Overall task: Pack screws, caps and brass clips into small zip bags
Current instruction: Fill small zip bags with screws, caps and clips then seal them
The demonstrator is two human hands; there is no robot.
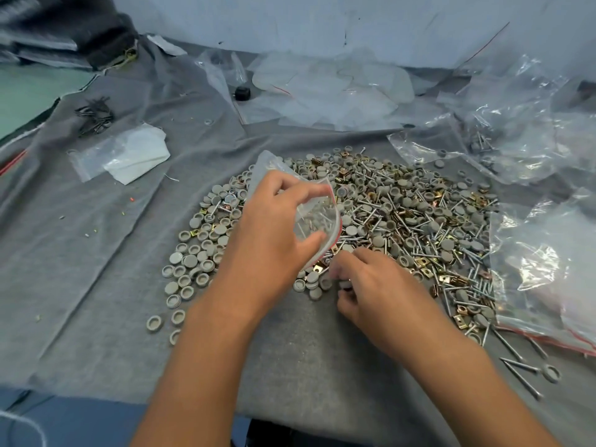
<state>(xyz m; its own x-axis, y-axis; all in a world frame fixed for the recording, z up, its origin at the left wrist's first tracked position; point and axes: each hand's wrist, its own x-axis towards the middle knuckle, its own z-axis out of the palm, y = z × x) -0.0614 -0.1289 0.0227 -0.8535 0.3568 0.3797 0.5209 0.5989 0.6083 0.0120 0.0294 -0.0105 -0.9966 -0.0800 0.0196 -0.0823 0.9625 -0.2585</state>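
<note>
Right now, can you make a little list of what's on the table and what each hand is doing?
left hand: holds the small zip bag open above the pile
right hand: picking at grey caps, fingers blurred
pile: caps, screws, brass clips mixed together
surface: grey cloth
far side: more clear bags

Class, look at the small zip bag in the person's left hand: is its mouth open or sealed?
Open. The left hand holds the small zip bag with its red-striped mouth spread apart and facing the right hand.
</note>
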